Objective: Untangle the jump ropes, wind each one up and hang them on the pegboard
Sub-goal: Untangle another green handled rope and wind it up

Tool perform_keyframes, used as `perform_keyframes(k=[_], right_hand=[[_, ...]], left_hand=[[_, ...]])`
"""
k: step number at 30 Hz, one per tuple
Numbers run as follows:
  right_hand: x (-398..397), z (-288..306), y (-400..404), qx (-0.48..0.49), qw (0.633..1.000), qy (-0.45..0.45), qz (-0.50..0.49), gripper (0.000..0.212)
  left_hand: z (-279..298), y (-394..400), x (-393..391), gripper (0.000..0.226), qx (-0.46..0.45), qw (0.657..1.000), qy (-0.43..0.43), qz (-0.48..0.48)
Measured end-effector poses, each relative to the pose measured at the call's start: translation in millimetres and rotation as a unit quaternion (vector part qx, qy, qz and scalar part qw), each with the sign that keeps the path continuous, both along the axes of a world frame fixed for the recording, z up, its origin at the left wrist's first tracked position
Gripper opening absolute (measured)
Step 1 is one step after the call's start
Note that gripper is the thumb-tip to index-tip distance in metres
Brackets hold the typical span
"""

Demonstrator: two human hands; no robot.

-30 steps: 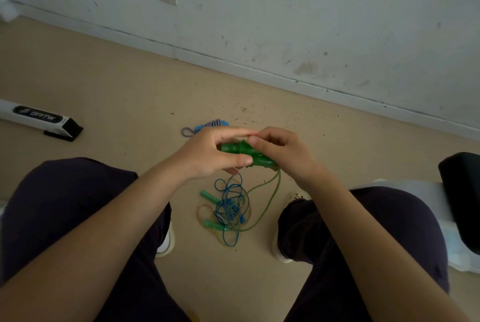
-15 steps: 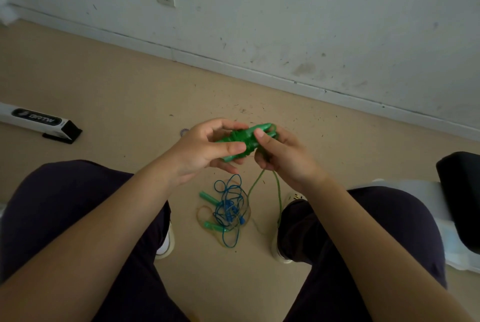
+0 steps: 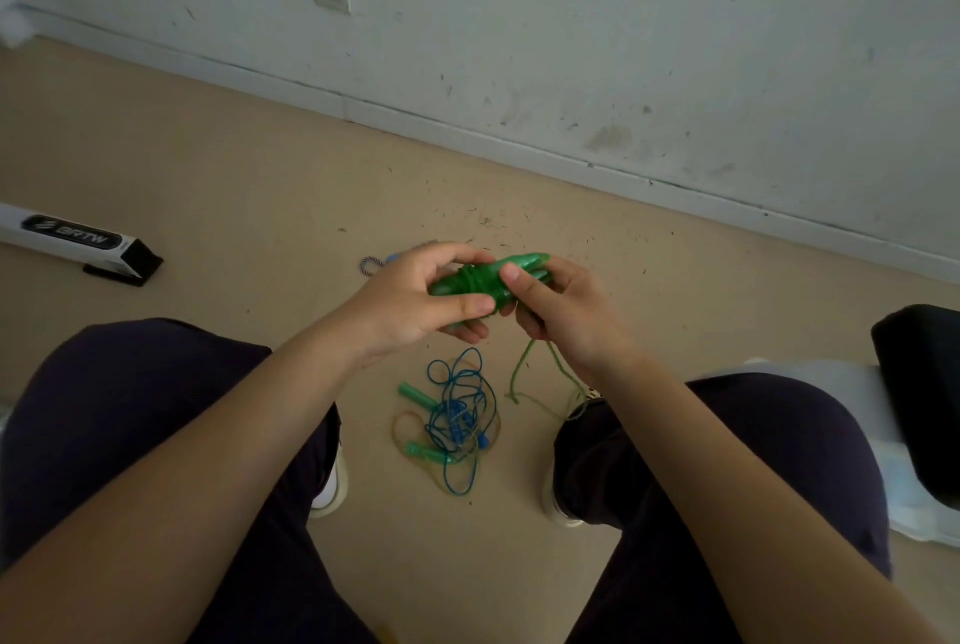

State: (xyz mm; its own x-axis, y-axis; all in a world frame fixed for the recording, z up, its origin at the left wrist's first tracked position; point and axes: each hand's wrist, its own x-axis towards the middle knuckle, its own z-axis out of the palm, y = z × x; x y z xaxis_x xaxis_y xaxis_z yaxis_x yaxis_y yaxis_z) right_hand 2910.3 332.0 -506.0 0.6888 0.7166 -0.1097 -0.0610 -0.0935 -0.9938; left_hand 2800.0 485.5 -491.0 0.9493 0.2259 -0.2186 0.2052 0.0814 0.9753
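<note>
In the head view, the left hand [image 3: 410,303] grips the paired green handles [image 3: 493,277] of one jump rope, thumb pressed along them, while the right hand [image 3: 563,313] pinches the same bundle where green cord is wrapped round it. A loose tail of green cord [image 3: 522,373] hangs below toward the floor [image 3: 260,165], so this rope looks only partly wound. A tangle of blue and teal ropes [image 3: 452,422] lies between the feet, apparently untouched. Another rope end [image 3: 371,265] lies just beyond the hands. No pegboard shows; hanging remains.
</note>
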Motion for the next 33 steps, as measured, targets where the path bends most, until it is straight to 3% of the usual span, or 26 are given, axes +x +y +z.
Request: perform_keyframes(k=[7, 11, 14, 25, 30, 33], right_hand=[[-1, 0, 2, -0.006, 1.000, -0.011, -0.020, 0.025], [-5, 0, 5, 0.012, 1.000, 0.026, -0.005, 0.021], [-8, -5, 10, -0.061, 0.997, -0.050, 0.017, 0.006], [-13, -5, 10, -0.143, 0.933, -0.316, 0.097, 0.018], [-8, 6, 3, -0.129, 0.888, -0.432, 0.093, 0.014], [0, 6, 0, -0.119, 0.877, -0.454, 0.103, 0.014]], left_hand=[[-4, -5, 1, 0.039, 0.079, 0.996, -0.022, 0.025], [-2, -1, 3, 0.039, 0.069, 0.992, -0.051, 0.093], [0, 5, 4, 0.034, 0.034, 0.987, -0.068, 0.144], [-8, 11, 4, 0.031, 0.051, 0.979, -0.068, 0.184], [-13, 14, 5, 0.044, 0.185, 0.979, 0.012, 0.088], [-12, 16, 2, 0.046, 0.169, 0.983, 0.060, -0.030]])
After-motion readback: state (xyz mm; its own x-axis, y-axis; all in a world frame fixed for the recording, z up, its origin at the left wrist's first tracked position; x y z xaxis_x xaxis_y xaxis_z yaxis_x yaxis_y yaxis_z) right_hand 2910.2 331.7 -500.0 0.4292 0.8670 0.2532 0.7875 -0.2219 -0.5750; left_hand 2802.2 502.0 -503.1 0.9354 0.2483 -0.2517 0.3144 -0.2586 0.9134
